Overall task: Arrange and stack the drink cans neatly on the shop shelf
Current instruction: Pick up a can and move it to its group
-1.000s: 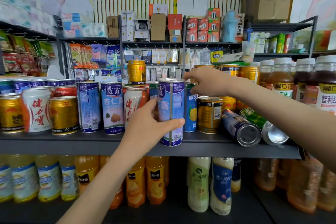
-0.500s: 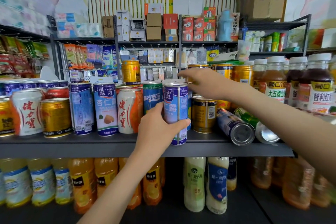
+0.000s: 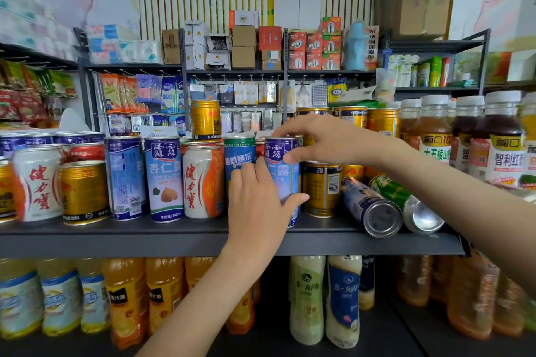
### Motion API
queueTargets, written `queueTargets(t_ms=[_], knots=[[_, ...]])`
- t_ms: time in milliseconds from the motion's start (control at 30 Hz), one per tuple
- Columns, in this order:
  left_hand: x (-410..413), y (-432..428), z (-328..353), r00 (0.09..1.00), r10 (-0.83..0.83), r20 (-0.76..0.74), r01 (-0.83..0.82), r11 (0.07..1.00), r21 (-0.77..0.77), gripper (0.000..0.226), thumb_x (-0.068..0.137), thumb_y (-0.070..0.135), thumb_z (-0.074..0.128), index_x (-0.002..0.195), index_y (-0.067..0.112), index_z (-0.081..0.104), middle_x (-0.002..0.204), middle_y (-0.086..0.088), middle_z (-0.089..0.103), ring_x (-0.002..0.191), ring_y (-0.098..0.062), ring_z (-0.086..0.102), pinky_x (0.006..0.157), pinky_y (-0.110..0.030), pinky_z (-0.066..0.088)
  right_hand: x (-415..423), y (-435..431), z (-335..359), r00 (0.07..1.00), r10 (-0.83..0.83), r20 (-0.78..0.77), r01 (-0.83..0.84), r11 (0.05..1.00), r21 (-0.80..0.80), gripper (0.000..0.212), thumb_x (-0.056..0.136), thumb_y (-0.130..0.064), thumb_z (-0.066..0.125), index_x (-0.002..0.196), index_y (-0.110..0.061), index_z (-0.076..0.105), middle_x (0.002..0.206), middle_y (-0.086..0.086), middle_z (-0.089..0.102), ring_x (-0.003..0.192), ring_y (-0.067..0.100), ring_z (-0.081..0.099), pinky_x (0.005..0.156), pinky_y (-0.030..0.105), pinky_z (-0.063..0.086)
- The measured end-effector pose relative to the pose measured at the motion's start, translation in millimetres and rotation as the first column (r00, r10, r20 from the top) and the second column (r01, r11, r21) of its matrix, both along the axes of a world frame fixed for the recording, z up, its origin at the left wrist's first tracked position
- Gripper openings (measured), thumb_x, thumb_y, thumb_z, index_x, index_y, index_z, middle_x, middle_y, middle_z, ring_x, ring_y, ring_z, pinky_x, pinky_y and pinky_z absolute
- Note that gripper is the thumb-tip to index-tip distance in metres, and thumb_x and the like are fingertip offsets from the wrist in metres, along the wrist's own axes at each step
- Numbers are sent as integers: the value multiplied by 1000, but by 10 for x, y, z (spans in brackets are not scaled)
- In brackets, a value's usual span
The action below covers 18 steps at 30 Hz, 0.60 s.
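A tall blue-and-white drink can (image 3: 285, 174) stands upright at the front of the dark shelf (image 3: 116, 240), between a green-topped blue can (image 3: 239, 153) and a gold can (image 3: 322, 188). My left hand (image 3: 258, 206) grips its lower body from the front, thumb on the right side. My right hand (image 3: 319, 139) reaches in from the right, with fingers over the can's top rim and the thumb on its upper side. A matching blue can (image 3: 164, 180) and a white-and-orange can (image 3: 203, 182) stand to the left. Two cans lie on their sides, a dark blue one (image 3: 374, 209) and a green one (image 3: 406, 197).
More upright cans fill the shelf's left end, and one gold can (image 3: 205, 120) sits stacked on top of others. Capped juice bottles (image 3: 435, 130) crowd the right end. Orange and milky drink bottles (image 3: 307, 298) stand on the shelf below.
My left hand set the blue can back beside the green-topped can and turned it. My right hand came down from the cans behind and closed on its top rim.
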<state>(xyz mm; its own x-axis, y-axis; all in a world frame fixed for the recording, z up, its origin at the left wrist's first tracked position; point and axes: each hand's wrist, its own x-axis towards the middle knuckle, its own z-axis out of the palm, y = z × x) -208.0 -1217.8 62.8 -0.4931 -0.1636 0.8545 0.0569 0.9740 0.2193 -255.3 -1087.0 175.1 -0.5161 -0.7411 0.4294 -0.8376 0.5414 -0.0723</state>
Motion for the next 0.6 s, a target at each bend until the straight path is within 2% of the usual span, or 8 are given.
queueTargets(t_ms=[67,167,300,400,500,600], knots=[[-14,4,-9,997,58,-57,-61,997,-50,92,60,60,73,124,-3,53,103,-14,61,91,-29,57,77,-37,50,-24,-28,-13,999,-1,-33,0,1000,-2,37,89,-24,65,126,-24,58,124,-9,57,111,6,46,92,25,35],[-32,-20,-25,997,44,-63,-50,994,-94,95,65,61,67,134,-1,45,120,-16,58,105,-29,53,83,-42,49,-76,-40,-45,997,-2,-73,2,1000,-2,36,88,-28,64,124,-29,58,119,-12,59,115,14,46,97,37,39],[-37,-57,-24,999,4,-41,-10,991,-130,93,71,61,56,143,6,33,137,-16,46,120,-28,36,94,-48,41,-42,93,-46,995,-38,-90,29,995,-92,46,91,-32,61,135,-27,48,135,-10,49,125,9,36,97,20,27],[-19,-113,18,998,-16,-63,5,985,-174,87,77,63,51,144,12,31,143,-16,40,127,-27,31,100,-50,34,-85,259,22,986,-94,-140,55,964,-259,43,94,-29,56,136,-23,48,137,-5,49,125,9,40,99,19,28],[16,-202,222,993,-62,-98,41,978,-202,72,82,61,41,140,18,36,142,-8,39,129,-22,28,106,-44,16,-200,389,120,974,-178,-138,120,929,-350,42,95,-24,53,136,-20,46,134,0,51,122,13,46,94,20,33],[54,-253,552,988,-98,-116,72,976,-208,63,82,60,35,131,23,48,133,1,49,126,-14,29,104,-35,6,-327,407,214,957,-245,-156,189,933,-306,46,95,-23,53,140,-17,42,136,4,50,123,17,46,98,25,35]])
